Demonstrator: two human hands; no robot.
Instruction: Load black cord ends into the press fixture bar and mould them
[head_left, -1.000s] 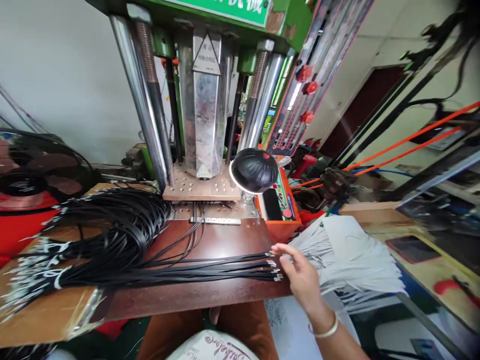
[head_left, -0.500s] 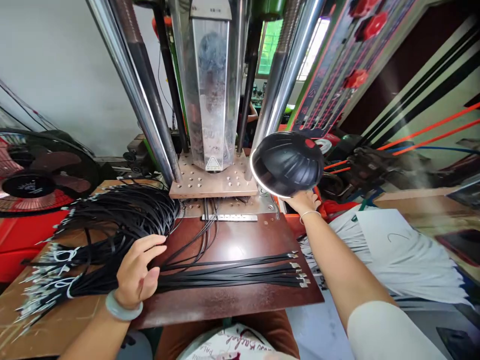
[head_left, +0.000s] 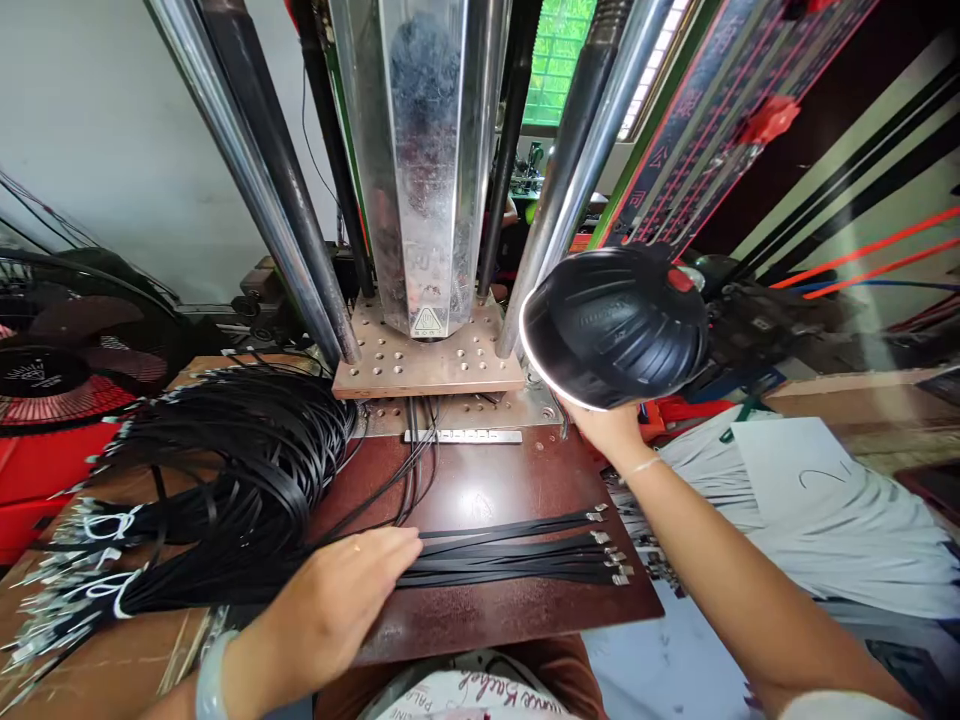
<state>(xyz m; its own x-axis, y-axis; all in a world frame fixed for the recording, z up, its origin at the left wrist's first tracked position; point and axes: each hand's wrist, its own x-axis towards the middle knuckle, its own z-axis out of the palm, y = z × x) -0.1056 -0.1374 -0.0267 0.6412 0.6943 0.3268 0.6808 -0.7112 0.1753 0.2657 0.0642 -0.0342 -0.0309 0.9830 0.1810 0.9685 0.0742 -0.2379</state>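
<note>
Flat black cables (head_left: 517, 560) with small metal ends lie across the brown board (head_left: 525, 620). My left hand (head_left: 337, 590) is over their left part, palm down, its fingers extended toward the right; whether it touches them is unclear. My right hand (head_left: 611, 430) is under the edge of the black lamp shade (head_left: 622, 325), its fingers mostly hidden behind the shade. A big bundle of black cables (head_left: 247, 450), tied with white ties, lies at the left. More thin cables run beneath the metal press plate (head_left: 427, 370).
A press column (head_left: 424, 180) with steel rods stands in front. At the far left is a fan (head_left: 67, 350) by a red bin (head_left: 67, 460). White cables (head_left: 862, 530) under a paper sheet (head_left: 787, 465) lie at the right.
My left hand has moved right over the black cables and turned palm down. My right hand and the lamp shade show slightly farther right and larger. The view has shifted a little.
</note>
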